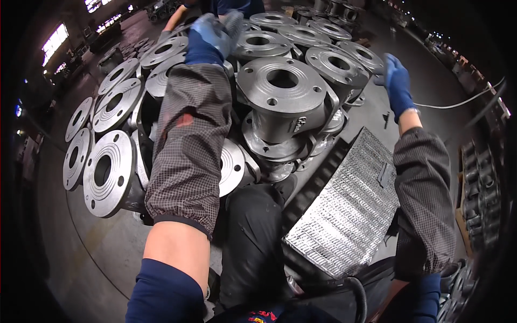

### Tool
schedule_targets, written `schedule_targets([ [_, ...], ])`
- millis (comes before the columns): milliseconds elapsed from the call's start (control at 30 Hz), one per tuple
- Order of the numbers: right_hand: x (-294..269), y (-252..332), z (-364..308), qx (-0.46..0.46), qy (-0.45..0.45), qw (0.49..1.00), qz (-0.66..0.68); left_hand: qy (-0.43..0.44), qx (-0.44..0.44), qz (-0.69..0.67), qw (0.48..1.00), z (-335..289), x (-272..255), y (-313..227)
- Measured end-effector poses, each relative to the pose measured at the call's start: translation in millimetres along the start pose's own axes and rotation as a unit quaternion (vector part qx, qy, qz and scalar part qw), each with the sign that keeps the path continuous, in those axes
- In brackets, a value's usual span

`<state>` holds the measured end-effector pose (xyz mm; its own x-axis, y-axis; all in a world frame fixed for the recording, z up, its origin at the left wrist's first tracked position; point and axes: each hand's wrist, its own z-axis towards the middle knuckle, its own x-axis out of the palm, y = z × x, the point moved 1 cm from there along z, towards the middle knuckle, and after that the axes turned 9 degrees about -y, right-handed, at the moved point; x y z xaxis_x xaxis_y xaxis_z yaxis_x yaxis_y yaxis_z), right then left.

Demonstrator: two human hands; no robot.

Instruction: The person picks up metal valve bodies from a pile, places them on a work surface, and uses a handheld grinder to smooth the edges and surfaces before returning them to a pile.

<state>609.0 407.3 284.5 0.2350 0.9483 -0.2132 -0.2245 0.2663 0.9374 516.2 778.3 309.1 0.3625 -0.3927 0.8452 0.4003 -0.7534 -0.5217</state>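
While reaching forward, stretches the blue-gloved left hand (212, 35) over the far part of a pile of grey metal castings with round, drilled flanges (129, 90); cannot tell, through the blur, whether grasping anything. Holds the blue-gloved right hand (397, 86) free, with fingers loosely parted, near the pile's right edge. Has the large upright casting (288, 99) stacked on another, between the dark checked sleeves (191, 145), with a shiny, ribbed silver metal platform (344, 210) to the lower right.
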Motion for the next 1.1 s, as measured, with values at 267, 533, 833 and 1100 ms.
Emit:
schedule_targets([
  [267, -41, -48, -110, 0.064, 0.117, 0.991, 0.023, -0.050, 0.305, 0.422, 0.852, -76, -29, 68],
  [533, 31, -84, -112, -0.074, 0.045, 0.996, -0.016, -0.009, 0.222, 0.249, 0.943, -56, -94, 96],
  [833, 33, -53, -134, 0.102, 0.111, 0.978, 0.146, 0.034, 0.180, 0.239, 0.954, -118, -76, 99],
  [1100, -78, -91, -212, 0.098, -0.021, 0.985, 0.142, 0.169, 0.227, 0.281, 0.917, -188, -52, 149],
])
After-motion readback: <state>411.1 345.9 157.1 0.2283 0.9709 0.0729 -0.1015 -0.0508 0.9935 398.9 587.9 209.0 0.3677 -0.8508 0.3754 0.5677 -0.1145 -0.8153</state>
